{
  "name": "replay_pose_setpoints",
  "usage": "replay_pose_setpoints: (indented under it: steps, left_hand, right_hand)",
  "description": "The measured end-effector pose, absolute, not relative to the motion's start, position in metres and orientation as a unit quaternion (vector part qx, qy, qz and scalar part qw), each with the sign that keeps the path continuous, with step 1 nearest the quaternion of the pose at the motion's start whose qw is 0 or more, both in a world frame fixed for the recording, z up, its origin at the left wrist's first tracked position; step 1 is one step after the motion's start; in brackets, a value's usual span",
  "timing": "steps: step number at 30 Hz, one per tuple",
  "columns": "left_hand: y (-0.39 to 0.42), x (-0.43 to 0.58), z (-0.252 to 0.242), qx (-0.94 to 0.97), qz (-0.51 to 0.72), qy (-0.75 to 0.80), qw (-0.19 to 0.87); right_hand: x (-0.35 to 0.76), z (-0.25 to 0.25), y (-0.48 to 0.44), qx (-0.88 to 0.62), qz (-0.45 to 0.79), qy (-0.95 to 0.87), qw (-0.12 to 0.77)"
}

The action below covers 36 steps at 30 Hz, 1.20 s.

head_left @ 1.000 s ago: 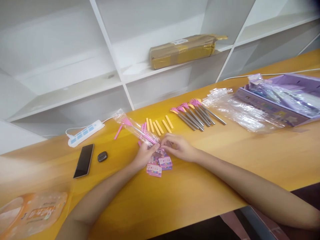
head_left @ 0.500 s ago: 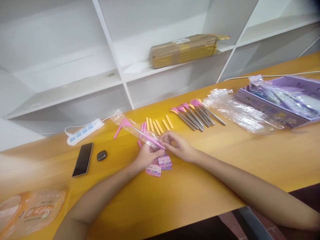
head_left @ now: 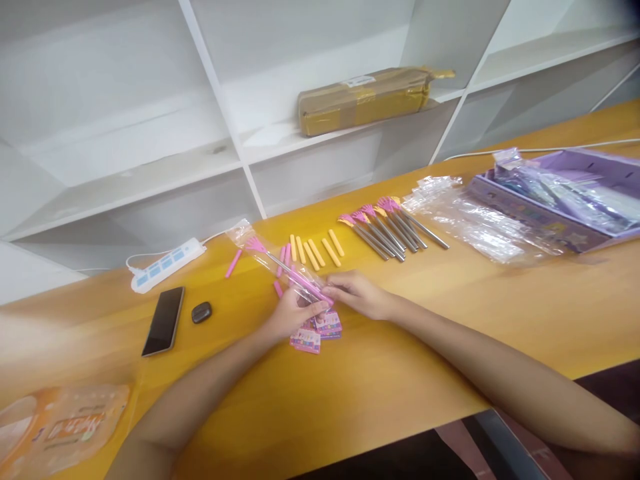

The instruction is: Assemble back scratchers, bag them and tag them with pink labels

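A pink back scratcher [head_left: 301, 281] with a metal rod and a small hand-shaped head lies inside a clear plastic bag [head_left: 239, 231], slanting across the middle of the desk. My left hand [head_left: 293, 312] is closed around the bag and the scratcher's handle. At the handle's near end, the fingers of my right hand [head_left: 357, 293] pinch the bag. Small pink printed cards [head_left: 306, 340] lie on the desk just below my left hand. Pink tubes [head_left: 283, 259] and yellow tubes [head_left: 313, 253] are spread beyond my hands, some seen through the bag.
Several back scratchers [head_left: 393, 230] with metal rods lie right of the tubes. Farther right are clear bags [head_left: 490, 227] and a purple box [head_left: 537, 217]. A phone [head_left: 163, 321], a black case [head_left: 201, 312] and a power strip [head_left: 169, 265] lie left. A taped parcel [head_left: 367, 103] rests on the shelf.
My right hand's fingers have closed in on the bag at the handle's end, where they were more loosely curled before. My left hand keeps its hold; the view has shifted slightly.
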<state>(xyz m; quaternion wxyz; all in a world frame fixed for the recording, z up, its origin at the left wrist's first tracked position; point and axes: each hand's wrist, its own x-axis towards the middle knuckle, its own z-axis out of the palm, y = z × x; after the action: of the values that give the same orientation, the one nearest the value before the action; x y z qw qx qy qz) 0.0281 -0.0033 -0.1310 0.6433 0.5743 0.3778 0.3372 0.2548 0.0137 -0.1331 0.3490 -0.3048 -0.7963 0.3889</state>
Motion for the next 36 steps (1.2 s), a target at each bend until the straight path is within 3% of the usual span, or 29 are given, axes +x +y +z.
replay_pose_setpoints:
  steps: [13,24,36]
  left_hand:
    - [0.003,0.025,-0.127,0.573,0.331,0.343,0.666]
    - [0.005,0.023,-0.134,0.565,0.349,0.331,0.671]
    - [0.0,0.02,-0.143,0.542,0.352,0.341,0.683]
  right_hand:
    - [0.251,-0.128,0.011,-0.305,0.416,-0.777,0.36]
    - [0.243,-0.136,0.003,-0.251,0.647,-0.627,0.355]
    - [0.247,-0.141,0.011,-0.242,0.661,-0.617,0.352]
